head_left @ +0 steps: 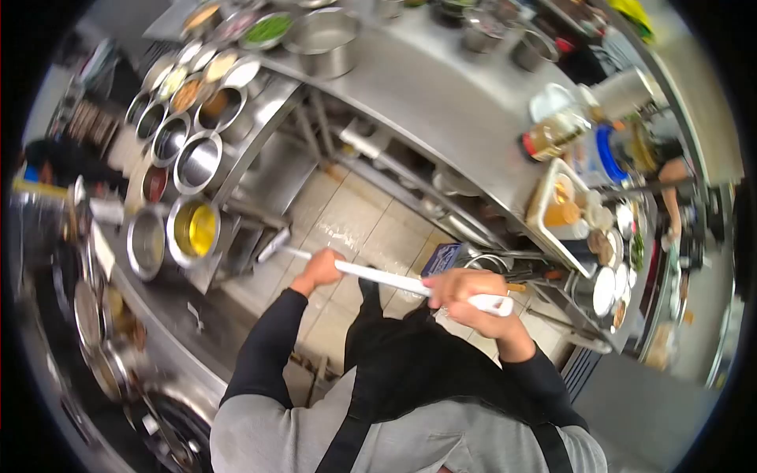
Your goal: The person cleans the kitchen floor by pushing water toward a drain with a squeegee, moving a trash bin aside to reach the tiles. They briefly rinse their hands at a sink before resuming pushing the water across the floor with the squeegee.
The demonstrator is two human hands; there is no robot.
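Observation:
A long white-handled floor squeegee [386, 277] slants across the space in front of my body. Its pale head [274, 245] is down at the left, over the tiles beside the steel counter leg. My left hand [319, 270] is wrapped round the shaft at its lower part. Close to the handle's top end, my right hand [471, 298] grips it with closed fingers. Beneath the shaft, the tiled floor [335, 225] has wet, shiny patches.
A steel counter [426, 110] runs along the far side, with a large pot [323, 39] on it. On the left stand several steel containers, one with yellow liquid [201, 230]. A tray of bottles [556, 209] sits at right. A wok [169, 433] is at lower left.

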